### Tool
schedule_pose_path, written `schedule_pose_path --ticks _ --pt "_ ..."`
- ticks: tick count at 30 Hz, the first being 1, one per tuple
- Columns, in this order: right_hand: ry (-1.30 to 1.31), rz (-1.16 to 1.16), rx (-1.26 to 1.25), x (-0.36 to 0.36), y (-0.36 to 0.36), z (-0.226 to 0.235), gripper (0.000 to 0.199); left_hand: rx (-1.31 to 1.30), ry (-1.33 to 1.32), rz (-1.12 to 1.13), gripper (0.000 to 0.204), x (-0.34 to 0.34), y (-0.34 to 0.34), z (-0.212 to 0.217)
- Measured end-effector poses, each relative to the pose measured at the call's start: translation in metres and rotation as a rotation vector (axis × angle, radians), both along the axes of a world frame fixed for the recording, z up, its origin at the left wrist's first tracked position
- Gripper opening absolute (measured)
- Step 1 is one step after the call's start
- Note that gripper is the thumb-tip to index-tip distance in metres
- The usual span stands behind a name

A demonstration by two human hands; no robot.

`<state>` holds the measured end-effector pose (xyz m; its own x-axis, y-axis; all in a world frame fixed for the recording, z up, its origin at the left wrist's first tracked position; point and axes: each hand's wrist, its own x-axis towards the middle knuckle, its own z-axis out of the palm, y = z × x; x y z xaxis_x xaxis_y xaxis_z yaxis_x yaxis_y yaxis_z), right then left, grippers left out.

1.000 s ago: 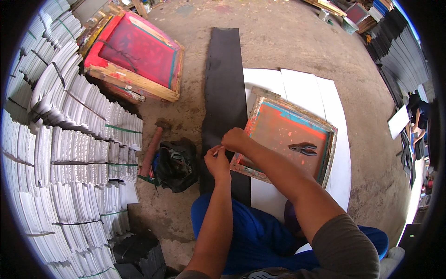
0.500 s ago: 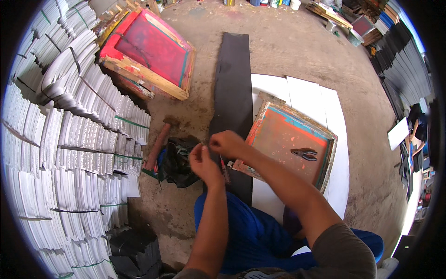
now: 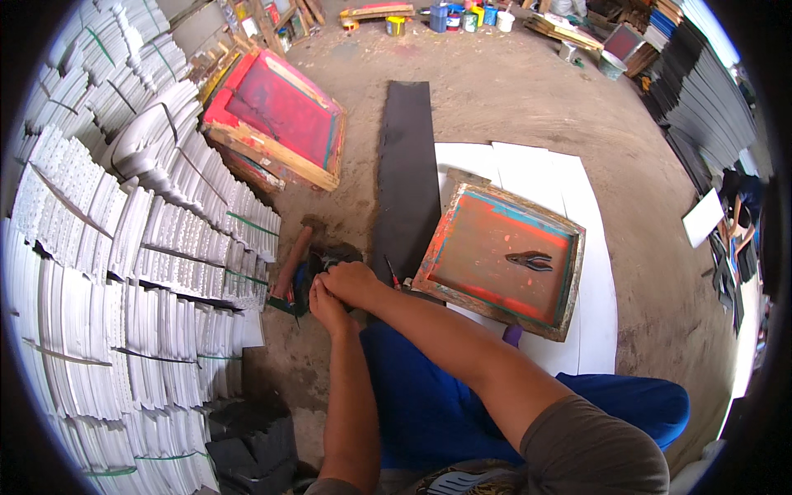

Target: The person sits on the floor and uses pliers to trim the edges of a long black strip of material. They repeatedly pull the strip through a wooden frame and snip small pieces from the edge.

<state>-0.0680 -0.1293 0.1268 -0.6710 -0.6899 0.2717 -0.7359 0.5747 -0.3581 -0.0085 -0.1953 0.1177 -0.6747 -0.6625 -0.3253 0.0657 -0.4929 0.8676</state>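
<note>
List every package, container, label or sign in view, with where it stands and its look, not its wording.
Bundled white sheet stacks: piled along the left, strapped with thin green bands.
Small paint tubs: row at the top edge, blue, white and yellow, round.
Blank white card: far right, tilted rectangle, no print legible.
Dark flat stacks: upper right, leaning in rows.
No screens are in view; no labels can be made out.

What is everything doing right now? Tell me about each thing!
Left hand: over the dark bag, pressed against the right hand.
Right hand: closed, beside the left hand.
Dark bag: on the floor, mostly hidden.
Pliers: lying shut on the frame.
Orange frame: flat on white sheets.
Red frame: tilted against stacks.
</note>
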Motion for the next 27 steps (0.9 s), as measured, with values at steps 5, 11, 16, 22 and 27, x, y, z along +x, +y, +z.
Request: schedule_pose_path --ticks 5,11,16,22,27 --pt "-0.139 0.003 0.129 0.007 0.000 0.019 0.018 0.048 -0.005 -0.105 0.041 0.005 -0.009 0.006" --pt "-0.176 -0.005 0.086 0.020 -0.004 0.026 0.018 0.049 0.029 -0.128 0.039 0.018 -0.014 0.013" --pt "-0.294 -0.132 -0.264 0.034 0.016 0.044 0.020 0.057 0.090 -0.176 0.041 0.018 0.003 0.026" --pt "-0.331 -0.362 -0.259 0.020 0.126 0.057 0.023 -0.222 -0.126 -0.609 0.042 0.001 0.075 0.056" --pt "-0.308 -0.589 -0.289 0.010 0.276 0.024 0.030 -1.009 -0.069 -1.102 0.053 -0.048 0.156 0.027"
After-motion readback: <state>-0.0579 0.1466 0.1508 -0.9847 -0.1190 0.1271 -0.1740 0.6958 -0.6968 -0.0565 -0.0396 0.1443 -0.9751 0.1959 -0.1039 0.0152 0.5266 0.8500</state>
